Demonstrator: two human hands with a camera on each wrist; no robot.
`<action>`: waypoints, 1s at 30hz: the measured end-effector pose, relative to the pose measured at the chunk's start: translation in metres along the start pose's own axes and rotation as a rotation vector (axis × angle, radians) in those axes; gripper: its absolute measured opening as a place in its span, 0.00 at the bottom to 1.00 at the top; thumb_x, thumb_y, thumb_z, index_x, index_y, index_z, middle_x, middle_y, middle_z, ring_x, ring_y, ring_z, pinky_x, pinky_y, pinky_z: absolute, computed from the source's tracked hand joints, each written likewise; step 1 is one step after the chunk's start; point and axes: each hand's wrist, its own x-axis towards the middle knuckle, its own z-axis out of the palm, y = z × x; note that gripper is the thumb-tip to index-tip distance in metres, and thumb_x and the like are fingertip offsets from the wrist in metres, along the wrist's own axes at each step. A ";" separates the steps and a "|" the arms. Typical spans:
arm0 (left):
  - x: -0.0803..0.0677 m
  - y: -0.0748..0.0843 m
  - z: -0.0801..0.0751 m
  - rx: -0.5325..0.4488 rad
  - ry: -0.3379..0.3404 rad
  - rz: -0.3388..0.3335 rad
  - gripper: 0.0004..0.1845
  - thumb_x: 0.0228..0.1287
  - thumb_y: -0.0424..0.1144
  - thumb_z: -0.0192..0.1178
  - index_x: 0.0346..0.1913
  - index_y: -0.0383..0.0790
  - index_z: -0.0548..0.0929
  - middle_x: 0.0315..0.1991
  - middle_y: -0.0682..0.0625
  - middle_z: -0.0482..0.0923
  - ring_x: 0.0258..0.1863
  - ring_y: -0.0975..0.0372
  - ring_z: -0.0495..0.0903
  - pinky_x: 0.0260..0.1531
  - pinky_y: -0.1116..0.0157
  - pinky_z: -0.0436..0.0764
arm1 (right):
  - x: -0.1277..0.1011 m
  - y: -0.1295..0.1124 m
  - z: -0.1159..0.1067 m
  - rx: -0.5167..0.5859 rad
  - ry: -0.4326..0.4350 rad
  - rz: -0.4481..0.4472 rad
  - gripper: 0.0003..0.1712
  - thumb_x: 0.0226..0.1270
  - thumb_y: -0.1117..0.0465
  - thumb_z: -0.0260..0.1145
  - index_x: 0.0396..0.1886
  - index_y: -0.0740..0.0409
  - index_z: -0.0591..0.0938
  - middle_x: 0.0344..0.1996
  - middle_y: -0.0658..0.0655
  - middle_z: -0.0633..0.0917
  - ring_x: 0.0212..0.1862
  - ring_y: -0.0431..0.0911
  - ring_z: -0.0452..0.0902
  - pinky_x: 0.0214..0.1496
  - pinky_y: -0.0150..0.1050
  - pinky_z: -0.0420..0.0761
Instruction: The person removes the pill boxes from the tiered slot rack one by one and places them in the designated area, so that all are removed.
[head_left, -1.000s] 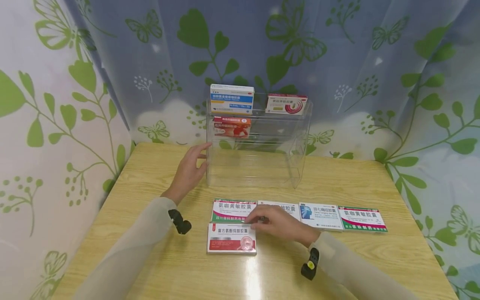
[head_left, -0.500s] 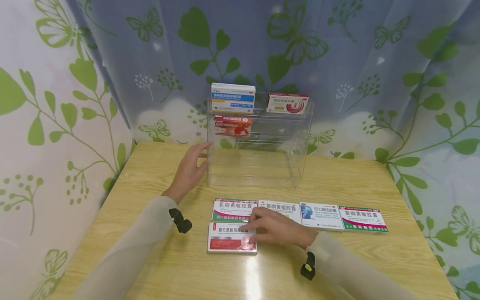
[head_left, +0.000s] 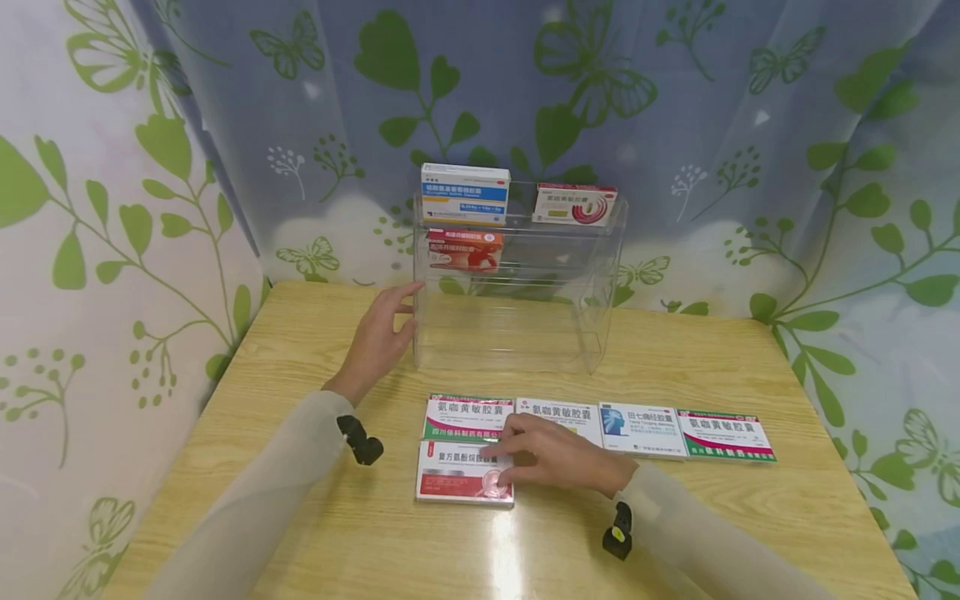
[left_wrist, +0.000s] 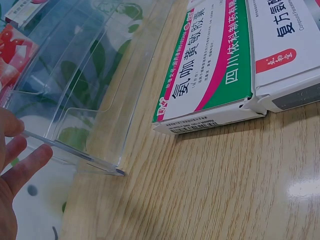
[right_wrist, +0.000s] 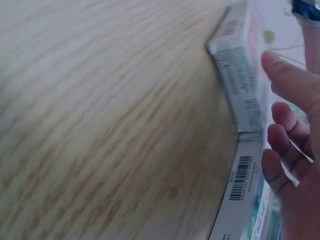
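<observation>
My right hand lies over the right end of a red and white medicine box flat on the table, fingers at its far edge and thumb at its near corner. In the right wrist view the fingers curl at the box's short end. My left hand touches the left wall of a clear acrylic rack with straight fingers. The left wrist view shows the rack's wall and a green and pink box beside the red and white box.
Beyond the held box, a row of flat boxes lies on the wooden table: green and pink, white, blue-printed, green and red. The rack holds a blue box, a red-swirl box and an orange box. Leaf-print curtains close in behind.
The right hand slid slightly toward me and left over the red and white box's right end, thumb dropping to its near corner. The left hand stayed on the rack.
</observation>
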 end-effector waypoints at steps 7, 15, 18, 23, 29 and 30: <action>0.000 0.002 0.001 -0.005 0.005 0.002 0.34 0.77 0.25 0.63 0.82 0.45 0.70 0.75 0.39 0.73 0.63 0.44 0.84 0.63 0.42 0.85 | 0.005 0.008 -0.029 0.190 0.162 0.083 0.20 0.79 0.52 0.72 0.64 0.52 0.90 0.52 0.53 0.88 0.46 0.41 0.80 0.48 0.36 0.85; 0.000 0.002 0.000 -0.002 0.011 0.017 0.33 0.78 0.26 0.62 0.82 0.45 0.71 0.75 0.38 0.73 0.63 0.43 0.85 0.62 0.42 0.86 | 0.027 0.011 -0.097 0.237 0.402 0.192 0.20 0.82 0.53 0.69 0.67 0.51 0.86 0.63 0.55 0.87 0.61 0.50 0.84 0.65 0.53 0.86; -0.001 0.001 0.000 0.001 0.013 0.028 0.33 0.79 0.26 0.62 0.82 0.44 0.71 0.75 0.37 0.73 0.62 0.43 0.85 0.62 0.41 0.86 | 0.042 0.010 -0.118 0.260 0.469 0.192 0.23 0.82 0.56 0.69 0.70 0.57 0.83 0.66 0.59 0.84 0.66 0.54 0.82 0.69 0.55 0.85; 0.000 -0.001 0.000 0.004 0.010 0.020 0.33 0.79 0.27 0.62 0.82 0.45 0.70 0.75 0.38 0.72 0.63 0.43 0.85 0.61 0.42 0.86 | 0.066 0.009 -0.141 0.247 0.519 0.175 0.29 0.82 0.57 0.69 0.76 0.58 0.78 0.71 0.62 0.79 0.73 0.60 0.77 0.73 0.55 0.83; 0.000 0.000 0.000 0.001 0.006 0.010 0.33 0.79 0.26 0.62 0.82 0.46 0.70 0.76 0.38 0.72 0.63 0.43 0.84 0.62 0.43 0.86 | 0.092 0.007 -0.149 0.212 0.508 0.197 0.37 0.82 0.54 0.70 0.84 0.52 0.69 0.82 0.59 0.67 0.76 0.62 0.73 0.74 0.54 0.82; 0.000 0.000 0.000 0.001 0.005 0.012 0.33 0.79 0.26 0.62 0.82 0.45 0.70 0.76 0.38 0.72 0.63 0.43 0.85 0.62 0.43 0.86 | 0.095 0.007 -0.150 0.198 0.514 0.200 0.38 0.81 0.54 0.70 0.85 0.52 0.69 0.83 0.59 0.66 0.76 0.63 0.73 0.74 0.54 0.82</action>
